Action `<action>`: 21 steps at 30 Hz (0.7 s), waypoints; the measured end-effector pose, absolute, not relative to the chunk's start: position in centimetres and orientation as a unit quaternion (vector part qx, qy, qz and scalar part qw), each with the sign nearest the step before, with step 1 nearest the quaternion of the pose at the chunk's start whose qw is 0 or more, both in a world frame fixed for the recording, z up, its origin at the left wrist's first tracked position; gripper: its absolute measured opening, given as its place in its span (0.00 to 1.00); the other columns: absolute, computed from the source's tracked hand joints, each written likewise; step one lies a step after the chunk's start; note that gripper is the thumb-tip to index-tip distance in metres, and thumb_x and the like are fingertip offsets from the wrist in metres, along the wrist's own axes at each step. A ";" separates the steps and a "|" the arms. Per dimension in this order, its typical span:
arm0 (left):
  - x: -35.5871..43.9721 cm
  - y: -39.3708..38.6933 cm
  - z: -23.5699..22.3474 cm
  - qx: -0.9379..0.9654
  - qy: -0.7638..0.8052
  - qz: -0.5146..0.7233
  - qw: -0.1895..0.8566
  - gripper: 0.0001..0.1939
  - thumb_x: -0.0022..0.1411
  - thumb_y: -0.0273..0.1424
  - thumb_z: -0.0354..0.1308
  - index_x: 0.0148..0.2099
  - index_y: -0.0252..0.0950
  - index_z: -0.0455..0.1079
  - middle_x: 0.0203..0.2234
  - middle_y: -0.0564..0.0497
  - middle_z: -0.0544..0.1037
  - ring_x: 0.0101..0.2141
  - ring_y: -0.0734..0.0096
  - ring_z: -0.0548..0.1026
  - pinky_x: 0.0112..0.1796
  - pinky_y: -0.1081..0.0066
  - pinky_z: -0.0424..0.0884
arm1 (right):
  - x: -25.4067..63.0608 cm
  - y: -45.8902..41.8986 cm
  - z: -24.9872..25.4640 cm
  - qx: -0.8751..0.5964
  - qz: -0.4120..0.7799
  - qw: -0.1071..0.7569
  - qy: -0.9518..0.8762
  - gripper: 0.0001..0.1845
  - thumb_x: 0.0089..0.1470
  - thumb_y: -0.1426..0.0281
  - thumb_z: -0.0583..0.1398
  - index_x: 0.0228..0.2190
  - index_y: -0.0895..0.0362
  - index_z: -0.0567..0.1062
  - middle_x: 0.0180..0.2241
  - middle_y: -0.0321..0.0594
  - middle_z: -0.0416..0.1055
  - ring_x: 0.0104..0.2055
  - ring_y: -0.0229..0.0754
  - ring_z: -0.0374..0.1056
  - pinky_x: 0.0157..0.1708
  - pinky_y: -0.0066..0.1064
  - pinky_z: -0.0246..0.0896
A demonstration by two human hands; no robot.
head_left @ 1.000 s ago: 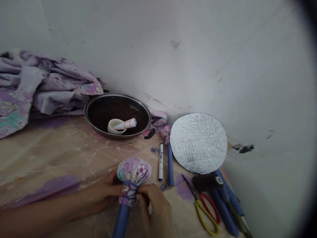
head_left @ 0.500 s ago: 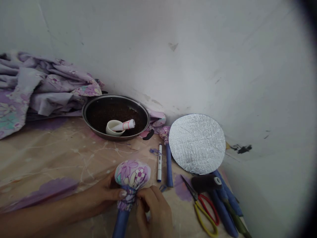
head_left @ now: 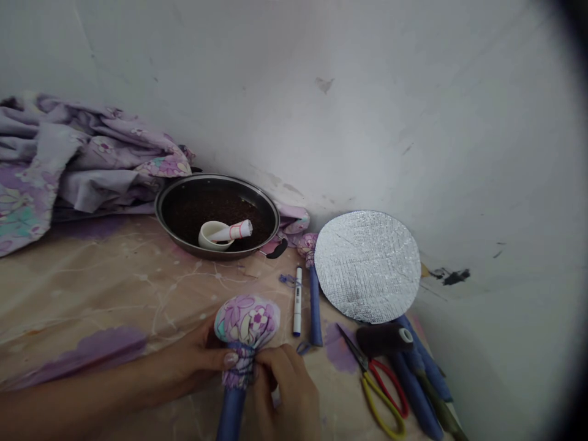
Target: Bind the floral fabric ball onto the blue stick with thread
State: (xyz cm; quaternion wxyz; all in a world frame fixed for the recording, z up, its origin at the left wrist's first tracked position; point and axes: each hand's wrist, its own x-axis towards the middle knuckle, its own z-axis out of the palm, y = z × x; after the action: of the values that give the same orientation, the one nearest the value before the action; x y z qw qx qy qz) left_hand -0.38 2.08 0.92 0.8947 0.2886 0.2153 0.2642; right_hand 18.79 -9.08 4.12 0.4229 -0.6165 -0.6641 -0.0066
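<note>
A stick with a rounded, floral cloth-covered head (head_left: 248, 318) stands tilted in front of me, its blue-wrapped handle (head_left: 231, 413) running down out of view. Dark thread is wound around the gathered cloth neck (head_left: 239, 366). My left hand (head_left: 206, 352) is closed around the neck from the left, thumb across the front, the other fingers mostly hidden behind. On the right side of the neck, my right hand (head_left: 289, 386) has its thumb and index finger pinched together. What lies in that pinch is too small to make out.
Behind are a pan (head_left: 218, 254) holding dark loose material and a white cup (head_left: 207, 236), and crumpled floral cloth (head_left: 101, 153). A marker (head_left: 297, 306), a silver disc (head_left: 367, 266), scissors (head_left: 374, 383), a dark thread spool (head_left: 381, 338) and blue-wrapped sticks (head_left: 416, 392) lie rightward, near the wall.
The view has shifted slightly, and the stick's handle stands a little more upright. Both hands keep their places at the neck.
</note>
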 end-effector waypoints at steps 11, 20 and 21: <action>-0.1 2.1 0.5 0.286 0.232 0.289 0.884 0.48 0.55 0.40 0.98 0.75 0.51 0.88 0.60 0.47 0.97 0.62 0.43 0.90 0.61 0.58 0.87 | 19.2 -9.2 3.8 -0.593 0.084 0.458 -0.657 0.18 0.74 0.82 0.62 0.47 0.46 0.84 0.40 0.36 0.85 0.38 0.45 0.84 0.42 0.29 0.78; 0.8 2.0 -2.8 0.295 0.234 0.296 0.878 0.42 0.51 0.45 0.95 0.65 0.43 0.91 0.45 0.49 0.96 0.51 0.47 0.91 0.45 0.65 0.85 | 18.8 -9.2 2.0 -0.609 0.215 0.481 -0.592 0.15 0.69 0.80 0.66 0.44 0.47 0.87 0.38 0.34 0.89 0.37 0.45 0.87 0.40 0.27 0.76; 0.8 2.0 -2.9 0.292 0.233 0.297 0.879 0.40 0.51 0.44 0.95 0.64 0.43 0.91 0.44 0.48 0.96 0.51 0.47 0.91 0.45 0.65 0.85 | 18.8 -9.2 1.9 -0.610 0.228 0.482 -0.586 0.15 0.69 0.79 0.66 0.44 0.47 0.87 0.37 0.34 0.89 0.37 0.46 0.87 0.40 0.27 0.76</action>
State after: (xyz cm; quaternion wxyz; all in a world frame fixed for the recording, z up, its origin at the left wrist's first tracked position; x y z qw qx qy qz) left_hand 0.77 1.96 -2.92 0.8791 0.2916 0.2326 0.2966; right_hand 18.84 -9.22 1.92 0.4822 -0.6102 -0.5860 0.2278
